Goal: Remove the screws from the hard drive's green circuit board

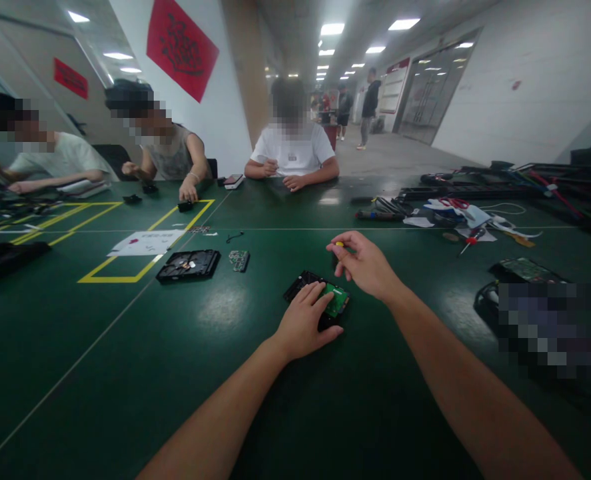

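Observation:
A small black hard drive with a green circuit board (336,301) lies on the green table (125,373) in front of me. My left hand (304,321) rests on top of it, fingers spread and pressing it down. My right hand (362,264) hovers just behind the drive, fingers pinched on a small yellow-handled screwdriver (339,245) that points down toward the drive.
A second black drive (188,264) and a loose green board (238,259) lie to the left by a yellow-taped rectangle (120,277) and a white paper (145,243). Tools and cables (455,213) crowd the right. Three people sit across the table.

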A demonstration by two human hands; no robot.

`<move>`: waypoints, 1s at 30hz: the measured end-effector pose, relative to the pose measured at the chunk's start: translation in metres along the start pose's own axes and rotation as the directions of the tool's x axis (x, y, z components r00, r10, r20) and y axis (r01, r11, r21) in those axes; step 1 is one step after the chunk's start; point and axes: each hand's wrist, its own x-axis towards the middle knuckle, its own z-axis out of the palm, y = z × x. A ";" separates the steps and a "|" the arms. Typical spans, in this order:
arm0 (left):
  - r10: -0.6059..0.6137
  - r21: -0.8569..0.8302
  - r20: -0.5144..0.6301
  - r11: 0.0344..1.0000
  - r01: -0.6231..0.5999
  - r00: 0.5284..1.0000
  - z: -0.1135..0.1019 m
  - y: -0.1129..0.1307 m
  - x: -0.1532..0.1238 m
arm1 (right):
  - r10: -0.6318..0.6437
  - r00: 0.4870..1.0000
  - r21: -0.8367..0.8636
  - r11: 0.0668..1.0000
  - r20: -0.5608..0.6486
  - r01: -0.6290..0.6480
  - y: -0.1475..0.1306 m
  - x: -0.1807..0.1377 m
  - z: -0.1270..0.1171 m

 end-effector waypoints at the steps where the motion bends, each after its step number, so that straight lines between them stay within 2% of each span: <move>1: 0.002 -0.002 0.002 1.000 -0.002 1.000 0.000 0.000 0.000 | 0.005 1.000 0.016 1.000 0.003 -0.005 0.001 0.000 0.001; 5: 0.001 -0.005 0.010 1.000 -0.001 1.000 -0.001 0.001 0.000 | -0.006 1.000 -0.050 0.999 0.009 0.006 0.000 0.000 0.000; 9: -0.006 0.006 0.013 1.000 0.006 1.000 -0.001 0.002 -0.001 | -0.082 0.997 -0.179 0.980 0.011 0.082 -0.003 -0.001 -0.005; 12: -0.003 0.017 0.018 1.000 0.003 1.000 0.001 0.001 -0.001 | -0.094 0.995 -0.198 0.975 0.022 0.096 -0.004 -0.001 -0.008; 18: 0.007 0.029 0.000 1.000 -0.007 1.000 0.004 -0.001 -0.001 | -0.118 0.986 -0.294 0.952 -0.114 0.080 -0.001 -0.002 -0.006; 21: 0.010 0.035 0.002 0.999 -0.010 1.000 0.004 -0.001 -0.001 | -0.168 0.978 -0.343 0.932 -0.123 0.117 -0.001 -0.002 -0.005; 23: 0.015 0.035 0.001 0.999 -0.015 1.000 0.005 -0.002 -0.001 | -0.198 0.976 -0.313 0.936 -0.095 0.159 0.000 -0.002 -0.004; 25: 0.020 0.032 -0.002 0.999 -0.020 1.000 0.006 -0.002 -0.001 | -0.181 0.982 -0.215 0.963 -0.059 0.164 0.001 -0.002 -0.003; 28: 0.024 0.030 -0.008 0.999 -0.023 1.000 0.007 -0.003 -0.001 | -0.082 0.997 -0.045 0.996 -0.010 0.082 0.003 -0.001 -0.001; 30: 0.023 0.029 -0.011 0.999 -0.023 1.000 0.007 -0.004 -0.001 | -0.044 0.999 -0.006 0.999 0.017 0.044 0.003 -0.001 0.000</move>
